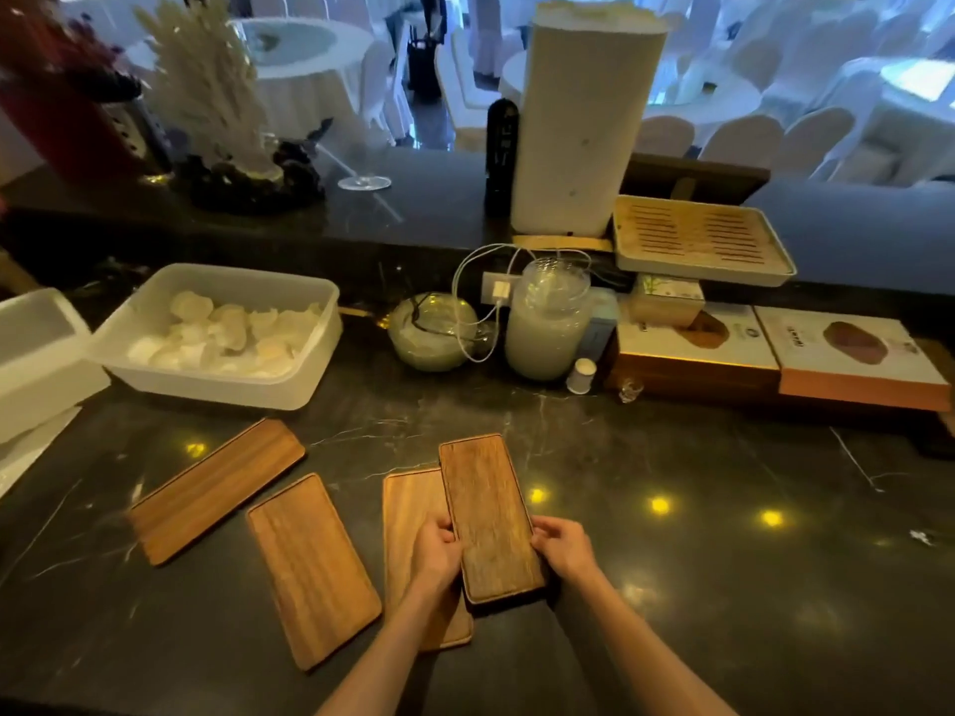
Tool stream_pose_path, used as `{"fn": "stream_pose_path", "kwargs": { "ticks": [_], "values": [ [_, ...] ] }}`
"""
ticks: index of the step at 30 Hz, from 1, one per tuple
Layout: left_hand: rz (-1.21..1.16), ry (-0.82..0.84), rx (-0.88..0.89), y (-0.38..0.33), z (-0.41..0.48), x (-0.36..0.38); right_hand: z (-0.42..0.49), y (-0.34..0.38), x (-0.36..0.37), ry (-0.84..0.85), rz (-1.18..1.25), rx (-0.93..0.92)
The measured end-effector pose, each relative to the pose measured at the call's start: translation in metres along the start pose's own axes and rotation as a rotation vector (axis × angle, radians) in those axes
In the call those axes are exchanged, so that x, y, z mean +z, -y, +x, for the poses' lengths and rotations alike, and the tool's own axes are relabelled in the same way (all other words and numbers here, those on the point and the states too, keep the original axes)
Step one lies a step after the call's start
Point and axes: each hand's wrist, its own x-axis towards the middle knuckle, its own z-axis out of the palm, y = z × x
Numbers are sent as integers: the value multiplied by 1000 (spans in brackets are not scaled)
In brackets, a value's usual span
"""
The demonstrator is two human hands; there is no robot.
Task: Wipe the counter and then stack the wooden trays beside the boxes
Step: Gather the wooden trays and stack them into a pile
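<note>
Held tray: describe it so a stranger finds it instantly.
On the dark counter, four wooden trays lie near the front edge. The held tray is rightmost, gripped by the left hand and right hand. Only it overlaps another tray.

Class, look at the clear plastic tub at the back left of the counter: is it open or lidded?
Open. The clear plastic tub has no lid on it, and the pale round pieces inside show directly over its rim.

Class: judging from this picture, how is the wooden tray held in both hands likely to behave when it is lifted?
The held tray probably stays stiff: it juts forward past both hands without sagging. Flat and thin, it should not roll. Its smooth wood might slide easily on the polished counter.
</note>
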Motion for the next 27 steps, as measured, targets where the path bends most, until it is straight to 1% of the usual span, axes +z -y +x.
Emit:
{"fn": "stream_pose_path", "kwargs": {
  "ticks": [6,10,13,15,18,21,23,27],
  "values": [
    [152,96,126,-25,-39,116,-15,-78,-109,-90,79,40],
    [251,146,153,-30,-63,201,-30,-131,-167,-181,106,86],
    [281,133,160,-29,-79,245,-36,-162,-194,-210,89,95],
    [332,103,185,-26,-86,262,-39,-177,-203,-224,58,100],
    [343,77,222,-23,-92,269,-41,-185,-205,-242,-2,86],
    [353,79,223,-22,-94,267,-42,-188,-199,-290,-50,56],
    [350,94,222,-20,-94,266,-45,-188,-196,-313,-40,37],
    [326,111,211,-16,-93,266,-46,-187,-199,-289,-62,35]
  ]
}}
